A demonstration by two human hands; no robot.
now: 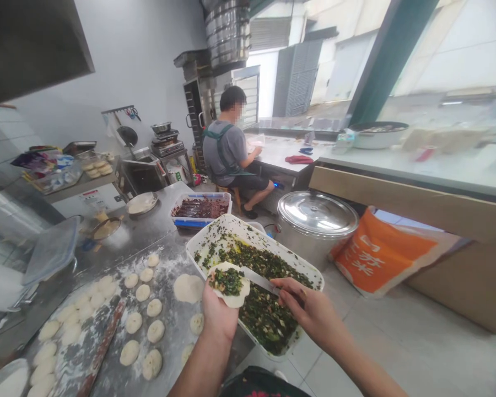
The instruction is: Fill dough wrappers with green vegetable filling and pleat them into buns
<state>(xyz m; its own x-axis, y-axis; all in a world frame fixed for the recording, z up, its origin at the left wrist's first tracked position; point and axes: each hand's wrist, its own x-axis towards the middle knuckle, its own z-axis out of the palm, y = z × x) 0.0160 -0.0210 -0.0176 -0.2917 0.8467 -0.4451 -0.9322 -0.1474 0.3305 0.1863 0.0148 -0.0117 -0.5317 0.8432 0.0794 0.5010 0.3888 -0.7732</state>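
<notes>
From here my left hand [219,317] is palm up, cupped narrow under a soft dough round [238,300] with a dark mound of chopped greens filling [227,281] on it. My right hand [310,311] pinches a flat metal spatula [258,279], its tip near the dough's edge and its handle hidden in the fingers. The dough looks thin, so light pressure and a centred mound should keep the rim clean and stop tearing. Below the hands sits a white plastic tray [248,225] heaped with more of the moist, flecked filling. Left of it, a floured steel table [161,212] carries pale dough balls [155,331], a flat dough disc [188,288] and a wooden rolling pin [103,342]. Farther right, a lidded steel pot [317,214] stands by an orange sack [376,256]; a co-worker [227,154] sits well back.
</notes>
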